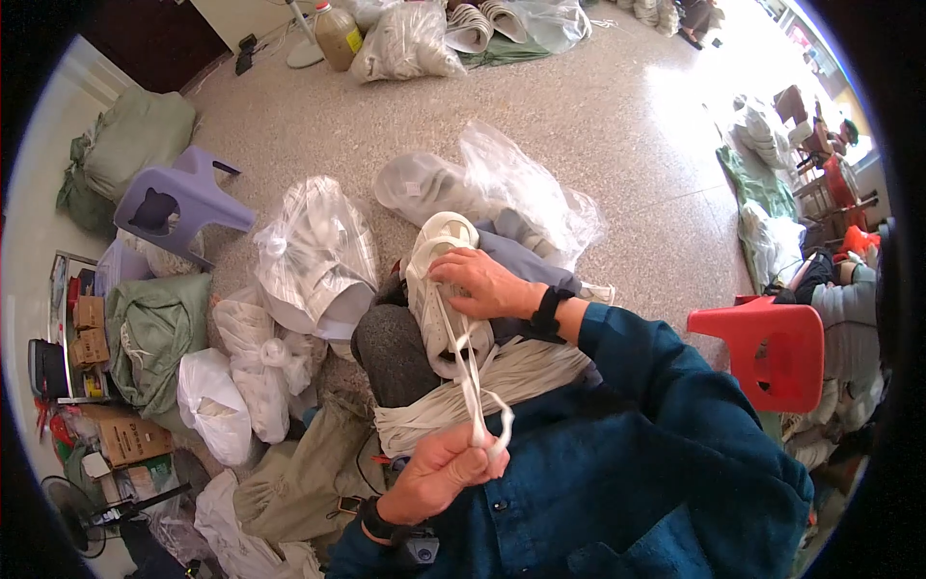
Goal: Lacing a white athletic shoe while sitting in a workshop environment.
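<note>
A white shoe upper rests on my lap, with its toe pointing away from me. My right hand lies over its upper part, fingers bent and gripping it; the fingertips are partly hidden. From the shoe a white shoelace runs taut toward my body. My left hand pinches that lace in front of my chest, and a loop of it stands out beside the thumb. Under the shoe, a thick bundle of white laces lies across my lap.
Clear plastic bags of white shoe parts stand ahead and to the left; another clear bag lies just beyond the shoe. A purple stool is at left, a red stool at right. Another person sits at the far right.
</note>
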{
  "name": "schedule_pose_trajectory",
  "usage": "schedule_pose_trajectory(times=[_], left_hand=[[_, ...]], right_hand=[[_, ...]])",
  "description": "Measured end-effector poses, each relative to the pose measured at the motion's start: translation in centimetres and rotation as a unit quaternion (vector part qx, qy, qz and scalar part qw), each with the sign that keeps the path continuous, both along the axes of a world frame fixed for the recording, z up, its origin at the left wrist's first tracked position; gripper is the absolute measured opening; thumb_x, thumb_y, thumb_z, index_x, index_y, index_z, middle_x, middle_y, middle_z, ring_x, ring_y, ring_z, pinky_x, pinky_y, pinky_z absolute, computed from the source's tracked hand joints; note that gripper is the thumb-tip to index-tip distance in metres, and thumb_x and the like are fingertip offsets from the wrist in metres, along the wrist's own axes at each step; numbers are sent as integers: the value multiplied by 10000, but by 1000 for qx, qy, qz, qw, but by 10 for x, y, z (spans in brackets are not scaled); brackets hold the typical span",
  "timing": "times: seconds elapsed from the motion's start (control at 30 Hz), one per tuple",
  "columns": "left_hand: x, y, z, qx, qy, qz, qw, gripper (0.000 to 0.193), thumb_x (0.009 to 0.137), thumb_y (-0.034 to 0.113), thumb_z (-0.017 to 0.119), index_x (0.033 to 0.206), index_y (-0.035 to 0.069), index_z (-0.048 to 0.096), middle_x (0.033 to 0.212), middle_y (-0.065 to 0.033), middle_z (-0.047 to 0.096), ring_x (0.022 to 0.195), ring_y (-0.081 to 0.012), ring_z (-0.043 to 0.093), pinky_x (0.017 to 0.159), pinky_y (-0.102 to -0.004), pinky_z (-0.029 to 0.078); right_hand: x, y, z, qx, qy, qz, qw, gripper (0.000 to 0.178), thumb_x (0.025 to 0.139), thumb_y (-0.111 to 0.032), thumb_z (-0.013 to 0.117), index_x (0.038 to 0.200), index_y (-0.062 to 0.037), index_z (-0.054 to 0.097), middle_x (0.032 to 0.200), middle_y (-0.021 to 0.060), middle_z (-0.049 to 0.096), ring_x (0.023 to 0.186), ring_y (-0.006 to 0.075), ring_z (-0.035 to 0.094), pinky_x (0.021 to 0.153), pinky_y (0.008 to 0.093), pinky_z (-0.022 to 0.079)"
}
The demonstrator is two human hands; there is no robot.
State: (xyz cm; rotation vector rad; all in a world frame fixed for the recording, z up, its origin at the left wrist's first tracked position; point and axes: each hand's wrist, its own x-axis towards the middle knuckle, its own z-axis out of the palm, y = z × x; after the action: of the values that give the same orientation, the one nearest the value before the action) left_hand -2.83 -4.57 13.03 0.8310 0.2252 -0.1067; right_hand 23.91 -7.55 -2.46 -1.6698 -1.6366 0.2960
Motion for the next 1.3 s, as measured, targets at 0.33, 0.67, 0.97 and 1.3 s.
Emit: schedule_pose_trajectory(times=[0.33,0.67,0.97,1.3], left_hand=[[1,3,-6,188,4,-9,982,326,1068,268,480,1063,-35,601,826,-16,570,679,-68,490,634,-217,407],[20,23,-53,360,40,39,931,237,1048,187,509,948,-16,580,813,-70,617,719,-114,566,665,-260,466],[50,38,-117,789,-54,92,605,111,814,114,654,840,8,633,1280,-264,516,1265,-435,448,1072,-591,333],[57,42,-152,811,0,109,574,117,800,80,635,834,-23,677,1323,-315,495,1309,-460,421,1113,-579,301]], right_hand=[[-2,-13,2,64,71,-15,995,293,788,-21,596,1077,4,638,1154,163,632,1138,350,555,1004,442,431],[-18,17,7,-62,-186,-74,978,50,793,-86,621,837,-64,629,896,115,611,909,297,604,796,423,468],[-8,35,-5,-125,-172,-69,975,55,782,-106,626,775,-53,610,823,127,629,843,312,634,771,426,467],[22,13,24,-166,44,1,985,105,783,-119,644,816,-21,625,704,118,627,660,267,619,634,386,499]])
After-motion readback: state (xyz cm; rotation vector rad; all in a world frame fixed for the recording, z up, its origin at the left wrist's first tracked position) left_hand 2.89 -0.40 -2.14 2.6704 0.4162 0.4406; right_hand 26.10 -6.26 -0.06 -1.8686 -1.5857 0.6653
